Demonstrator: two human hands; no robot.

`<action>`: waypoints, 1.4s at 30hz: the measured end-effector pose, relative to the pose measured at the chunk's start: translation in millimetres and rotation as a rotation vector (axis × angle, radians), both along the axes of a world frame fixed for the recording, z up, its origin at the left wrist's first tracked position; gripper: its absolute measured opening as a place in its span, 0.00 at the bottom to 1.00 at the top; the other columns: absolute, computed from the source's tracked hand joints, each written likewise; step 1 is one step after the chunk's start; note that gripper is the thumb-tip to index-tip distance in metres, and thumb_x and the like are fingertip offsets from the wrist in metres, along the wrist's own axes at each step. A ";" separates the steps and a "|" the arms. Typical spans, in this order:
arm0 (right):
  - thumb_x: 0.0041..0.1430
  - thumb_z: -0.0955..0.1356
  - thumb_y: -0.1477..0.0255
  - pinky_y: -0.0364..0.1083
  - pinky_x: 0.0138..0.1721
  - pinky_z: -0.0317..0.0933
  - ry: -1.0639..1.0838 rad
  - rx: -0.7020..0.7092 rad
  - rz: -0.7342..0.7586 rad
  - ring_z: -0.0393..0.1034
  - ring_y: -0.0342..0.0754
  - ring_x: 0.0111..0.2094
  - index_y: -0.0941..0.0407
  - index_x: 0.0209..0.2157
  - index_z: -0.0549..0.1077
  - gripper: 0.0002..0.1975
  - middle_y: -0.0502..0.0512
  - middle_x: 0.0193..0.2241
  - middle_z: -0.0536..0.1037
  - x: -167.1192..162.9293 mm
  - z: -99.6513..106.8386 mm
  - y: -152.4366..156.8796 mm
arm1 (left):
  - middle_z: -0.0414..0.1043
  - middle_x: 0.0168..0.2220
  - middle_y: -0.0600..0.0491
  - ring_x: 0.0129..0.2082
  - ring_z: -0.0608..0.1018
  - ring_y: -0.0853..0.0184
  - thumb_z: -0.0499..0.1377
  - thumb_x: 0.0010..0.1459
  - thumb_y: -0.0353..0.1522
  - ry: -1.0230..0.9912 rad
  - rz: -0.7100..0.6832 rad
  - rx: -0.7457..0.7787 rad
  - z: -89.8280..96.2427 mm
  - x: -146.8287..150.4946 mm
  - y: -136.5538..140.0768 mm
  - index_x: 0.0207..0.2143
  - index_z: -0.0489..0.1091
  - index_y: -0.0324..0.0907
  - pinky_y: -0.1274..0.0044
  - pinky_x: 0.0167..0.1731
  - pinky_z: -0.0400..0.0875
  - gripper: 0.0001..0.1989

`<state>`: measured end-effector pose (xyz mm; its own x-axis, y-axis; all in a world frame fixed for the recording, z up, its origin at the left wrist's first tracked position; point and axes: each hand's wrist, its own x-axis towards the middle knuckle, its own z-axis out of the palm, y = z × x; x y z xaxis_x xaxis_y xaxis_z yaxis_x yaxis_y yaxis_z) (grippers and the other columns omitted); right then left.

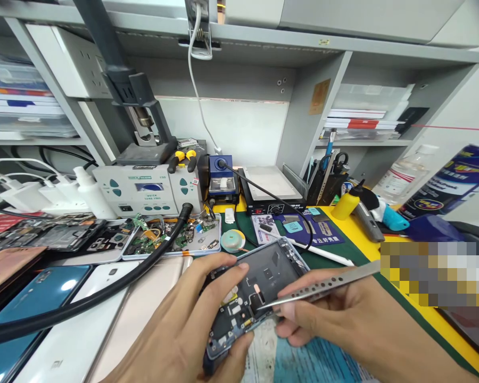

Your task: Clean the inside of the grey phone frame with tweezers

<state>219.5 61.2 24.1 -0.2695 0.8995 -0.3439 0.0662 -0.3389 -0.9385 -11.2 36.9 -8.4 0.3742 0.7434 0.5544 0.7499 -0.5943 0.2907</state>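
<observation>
My left hand point(187, 314) grips an opened phone frame point(263, 271) by its long edges, fingers over the far side and thumb at the near side. The frame is tilted, its dark inside facing up with small parts and flex pieces showing. Metal tweezers point(331, 283) with a row of holes are pinched in my right hand point(327, 314). Their tip points down at a dark flex piece inside the frame; whether it touches cannot be made out. Below the phone lies a blue and white printed sheet point(303, 356).
Whole phones point(64, 324) lie at the left under a thick black hose point(143, 271). Behind them are a tray of circuit boards point(213, 242), a hot-air station point(147, 186) and a heating plate point(271, 183). A yellow bottle point(345, 205) and a spray can point(451, 183) stand at the right.
</observation>
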 end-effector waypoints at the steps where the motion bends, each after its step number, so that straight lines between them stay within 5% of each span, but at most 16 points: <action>1: 0.49 0.81 0.68 0.39 0.32 0.78 -0.011 0.001 0.004 0.84 0.47 0.29 0.55 0.31 0.82 0.10 0.51 0.24 0.87 0.0 0.5 0.6 | 0.60 0.62 0.47 0.60 0.70 0.67 0.59 0.61 0.27 -0.001 -0.003 -0.004 -0.8 0.0 -0.1 0.63 0.60 0.44 0.79 0.60 0.69 0.27; 20: 0.51 0.81 0.68 0.38 0.30 0.77 0.062 -0.051 -0.015 0.83 0.45 0.27 0.59 0.28 0.79 0.12 0.51 0.23 0.85 -5.6 3.0 -1.0 | 0.59 0.61 0.48 0.61 0.69 0.66 0.57 0.63 0.26 -0.034 -0.002 -0.006 -1.5 3.1 -2.9 0.63 0.59 0.44 0.78 0.59 0.69 0.27; 32: 0.59 0.78 0.65 0.42 0.31 0.76 0.100 0.063 0.211 0.82 0.45 0.28 0.58 0.39 0.79 0.13 0.52 0.30 0.85 17.6 10.6 15.8 | 0.61 0.60 0.48 0.57 0.75 0.63 0.57 0.60 0.29 0.025 0.004 -0.251 6.9 -5.0 1.5 0.62 0.57 0.51 0.69 0.54 0.78 0.28; 37: 0.57 0.79 0.65 0.45 0.30 0.77 0.177 0.017 0.252 0.82 0.48 0.27 0.58 0.41 0.79 0.15 0.55 0.31 0.86 17.2 9.7 15.6 | 0.57 0.63 0.49 0.60 0.72 0.59 0.56 0.62 0.28 -0.051 -0.021 -0.385 11.5 -5.6 2.3 0.60 0.56 0.54 0.61 0.59 0.72 0.26; 42: 0.56 0.79 0.65 0.43 0.32 0.76 0.003 0.139 0.240 0.81 0.47 0.26 0.58 0.40 0.82 0.13 0.55 0.26 0.86 16.9 9.4 13.4 | 0.54 0.63 0.51 0.63 0.67 0.59 0.56 0.64 0.29 -0.106 -0.107 -0.465 12.3 -9.3 9.2 0.60 0.55 0.58 0.59 0.63 0.65 0.26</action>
